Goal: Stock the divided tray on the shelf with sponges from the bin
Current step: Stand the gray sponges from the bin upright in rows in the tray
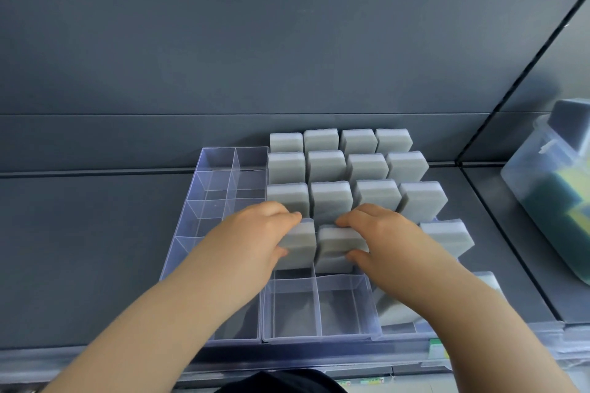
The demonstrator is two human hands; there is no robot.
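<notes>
Just nearer than the three filled rows, the left hand (255, 233) grips a left grey sponge (300, 246) and the right hand (383, 233) grips a right grey sponge (338, 239). Both sponges stand upright, side by side, over adjoining cells of the clear divided tray (319, 337). Each cell seems straight below its own hand, so the move is downward.

Plain pale grey sponges (329, 166) in a clear, faintly blue-tinted divided tray (217, 188). Dark slate-grey shelf (79, 233) and back wall (287, 41). Frosted translucent bin (536, 150) showing green and yellow blocks (571, 201).
</notes>
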